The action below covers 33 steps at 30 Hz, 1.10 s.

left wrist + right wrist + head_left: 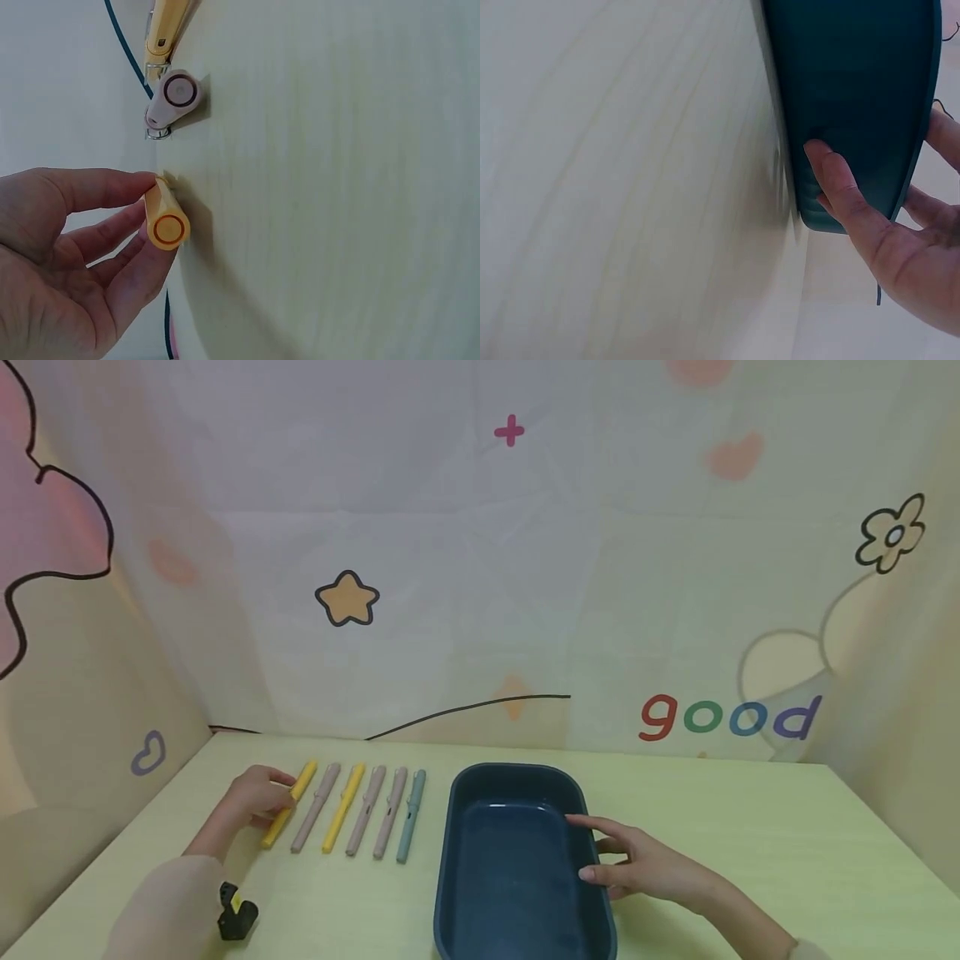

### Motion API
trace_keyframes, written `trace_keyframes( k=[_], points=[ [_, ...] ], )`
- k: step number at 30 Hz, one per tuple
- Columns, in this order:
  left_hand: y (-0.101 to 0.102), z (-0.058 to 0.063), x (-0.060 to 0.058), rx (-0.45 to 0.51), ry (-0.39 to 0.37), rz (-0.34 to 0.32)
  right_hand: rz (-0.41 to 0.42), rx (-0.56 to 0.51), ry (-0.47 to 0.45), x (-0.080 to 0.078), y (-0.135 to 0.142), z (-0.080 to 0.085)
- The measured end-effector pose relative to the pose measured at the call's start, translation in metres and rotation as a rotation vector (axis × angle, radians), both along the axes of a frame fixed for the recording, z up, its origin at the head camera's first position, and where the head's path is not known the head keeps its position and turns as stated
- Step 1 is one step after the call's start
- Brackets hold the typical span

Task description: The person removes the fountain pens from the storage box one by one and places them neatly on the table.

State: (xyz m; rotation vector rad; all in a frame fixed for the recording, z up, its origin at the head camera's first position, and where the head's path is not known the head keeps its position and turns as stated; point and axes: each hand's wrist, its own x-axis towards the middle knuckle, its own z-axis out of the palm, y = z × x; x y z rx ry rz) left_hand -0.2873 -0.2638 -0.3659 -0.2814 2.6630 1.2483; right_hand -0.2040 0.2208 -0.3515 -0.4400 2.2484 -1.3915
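My left hand (258, 793) pinches a yellow pen (279, 827) between thumb and fingers, at the left end of a row of pens. In the left wrist view the round end of this yellow pen (168, 231) faces the camera. Beside it lie a pinkish-grey pen (315, 810), a second yellow pen (343, 810), further pinkish-grey pens (366, 812) and a blue-green pen (412, 817). My right hand (645, 864) grips the right wall of a dark blue rectangular container (444, 877). In the right wrist view, fingers (844, 187) lie along the container's outer wall (847, 97), others at its rim.
All this stands on a pale wood-grain table (337, 910). A small black object (237, 922) with a yellow patch is beside the left sleeve (168, 906). A printed cloth (450, 610) with a star and the word "good" hangs behind and at the sides.
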Motion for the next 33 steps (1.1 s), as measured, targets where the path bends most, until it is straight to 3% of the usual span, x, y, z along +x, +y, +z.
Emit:
trace_keyframes(
  k=[8, 22, 27, 33],
  points=[
    [0.003, -0.005, -0.001, -0.045, 0.025, 0.015, 0.008, -0.007, -0.003, 0.001, 0.001, -0.002],
    [-0.004, -0.015, -0.01, -0.049, -0.046, 0.043, 0.022, -0.019, -0.009, 0.001, 0.004, -0.005],
    [-0.004, -0.008, -0.003, -0.049, -0.031, 0.018, 0.022, -0.027, -0.007, 0.001, 0.004, -0.004],
    [-0.005, -0.003, 0.004, -0.049, 0.005, 0.036, 0.022, -0.066, -0.002, 0.0, 0.009, -0.003]
  ],
)
